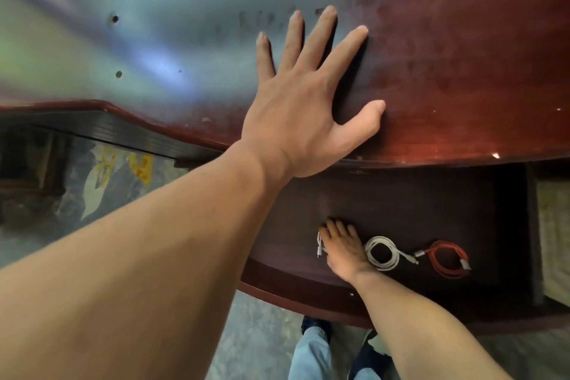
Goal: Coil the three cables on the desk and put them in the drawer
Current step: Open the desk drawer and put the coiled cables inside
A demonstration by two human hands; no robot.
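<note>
1. While the left hand (303,108) presses flat, fingers spread, on the desk (447,71) near its front edge, the drawer (416,203) stands open below.
2. Right hand (344,248) covers a white cable (320,248); its hold cannot be told.
3. Rightward lie a coiled white cable (382,253) and a red cable (448,259).

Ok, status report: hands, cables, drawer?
Left hand flat on the desk top. Right hand covers a white cable in the open drawer. White coil, red coil beside it. Nothing blocking.
</note>
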